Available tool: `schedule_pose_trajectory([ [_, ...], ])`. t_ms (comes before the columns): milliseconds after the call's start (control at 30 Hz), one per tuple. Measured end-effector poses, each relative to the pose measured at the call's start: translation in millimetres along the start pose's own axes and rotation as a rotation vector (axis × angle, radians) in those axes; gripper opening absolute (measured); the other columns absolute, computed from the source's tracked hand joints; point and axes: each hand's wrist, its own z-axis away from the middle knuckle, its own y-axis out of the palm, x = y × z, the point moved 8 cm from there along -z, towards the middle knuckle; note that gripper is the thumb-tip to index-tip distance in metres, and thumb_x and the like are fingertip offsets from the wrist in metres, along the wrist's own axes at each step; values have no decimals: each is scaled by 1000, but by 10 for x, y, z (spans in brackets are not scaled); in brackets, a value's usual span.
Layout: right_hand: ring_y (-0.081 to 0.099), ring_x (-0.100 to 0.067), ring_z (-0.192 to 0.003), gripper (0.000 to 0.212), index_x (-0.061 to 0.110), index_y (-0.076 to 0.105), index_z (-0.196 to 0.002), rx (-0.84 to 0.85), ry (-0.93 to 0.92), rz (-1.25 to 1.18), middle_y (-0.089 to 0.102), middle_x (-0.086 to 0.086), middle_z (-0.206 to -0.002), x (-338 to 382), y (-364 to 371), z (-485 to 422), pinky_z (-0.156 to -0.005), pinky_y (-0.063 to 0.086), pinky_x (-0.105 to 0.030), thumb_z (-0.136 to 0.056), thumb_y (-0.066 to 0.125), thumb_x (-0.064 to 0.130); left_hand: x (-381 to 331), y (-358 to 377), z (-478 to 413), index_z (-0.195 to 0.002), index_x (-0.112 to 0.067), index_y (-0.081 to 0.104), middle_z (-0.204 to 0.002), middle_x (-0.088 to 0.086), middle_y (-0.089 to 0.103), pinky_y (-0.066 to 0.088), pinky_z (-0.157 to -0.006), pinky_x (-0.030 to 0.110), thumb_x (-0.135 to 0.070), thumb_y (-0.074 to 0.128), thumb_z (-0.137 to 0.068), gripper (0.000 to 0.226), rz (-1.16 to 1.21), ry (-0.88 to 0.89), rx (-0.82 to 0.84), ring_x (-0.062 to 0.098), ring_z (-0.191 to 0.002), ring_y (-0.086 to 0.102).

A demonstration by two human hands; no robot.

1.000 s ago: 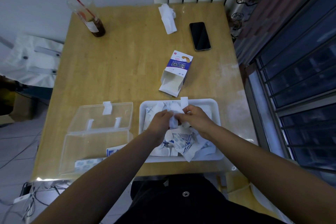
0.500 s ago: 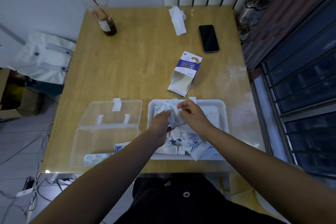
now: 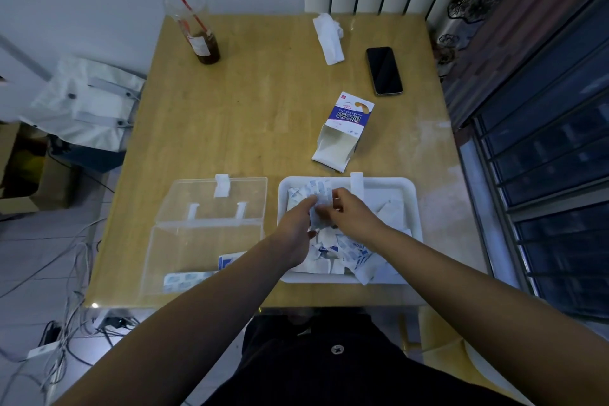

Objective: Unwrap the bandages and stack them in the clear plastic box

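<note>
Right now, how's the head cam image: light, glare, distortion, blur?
Head view: dim, bluish light; wide-angle bending at the light wooden table edges; glare spot on its near left corner; white wrapped bandage pinched by left hand and right hand looks soft, print unreadable.

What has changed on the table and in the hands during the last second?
Both hands, the left hand and the right hand, have shifted slightly toward the far side of the white tray, still pinching one wrapped bandage between them; nothing was let go. The clear plastic box, the carton, the phone and the cup stayed in place.
</note>
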Motion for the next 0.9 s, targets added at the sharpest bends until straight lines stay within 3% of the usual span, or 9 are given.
schedule_pose_trajectory([
  [133,44,-18,-65,26,-6,58,-90,51,-97,145,45,-8,-68,123,21,56,-63,37,-33,-95,57,19,-123,1,71,-94,-16,64,-82,-2,69,48,-51,12,-21,57,-94,8,-135,148,78,2,-63,66],
  [233,37,-12,-54,34,8,50,-63,26,-161,262,39,-1,-57,206,-29,81,-54,28,-27,-93,60,20,-285,-154,40,-98,-14,63,-91,8,69,48,-59,23,-25,65,-88,15,-224,302,11,16,-76,65],
  [333,37,-9,-51,30,9,53,-67,13,-194,358,42,3,-56,249,-47,125,-49,25,-22,-92,62,24,-415,-243,71,-95,-13,59,-82,8,58,44,-56,28,-23,61,-92,11,-370,376,-12,19,-71,55],
  [433,39,-11,-53,28,11,48,-69,9,-229,464,43,3,-58,305,9,146,-54,28,-29,-90,61,22,-463,-268,113,-98,-7,57,-83,6,59,43,-52,25,-37,59,-92,31,-577,384,-9,16,-64,55],
  [500,41,-12,-56,29,14,46,-70,6,-255,523,44,3,-60,348,70,164,-56,32,-32,-91,61,28,-438,-256,130,-96,-9,54,-83,3,59,43,-55,28,-50,57,-90,42,-709,355,-1,19,-60,57],
  [567,41,-11,-56,32,18,43,-68,-4,-276,538,45,4,-61,390,112,182,-57,34,-32,-90,61,32,-444,-235,149,-92,-9,53,-81,3,60,46,-62,35,-47,52,-92,39,-836,382,-15,20,-55,58],
  [700,53,-16,-64,21,16,51,-78,2,-238,465,57,2,-69,390,150,226,-61,41,-33,-89,63,29,-512,-273,160,-74,-14,47,-64,3,54,45,-64,36,-27,47,-96,26,-793,443,-49,22,-52,57],
  [800,66,-22,-66,9,13,52,-88,35,-170,237,69,-5,-73,321,176,273,-65,53,-40,-91,58,18,-523,-292,191,-82,-12,50,-65,5,57,43,-59,31,-27,44,-98,23,-796,452,-19,21,-51,56],
  [900,65,-20,-65,9,15,50,-94,39,-182,225,68,-4,-73,325,205,312,-63,53,-38,-94,57,20,-509,-289,238,-82,-15,48,-70,7,63,41,-58,30,-30,40,-99,25,-923,452,43,19,-52,52],
])
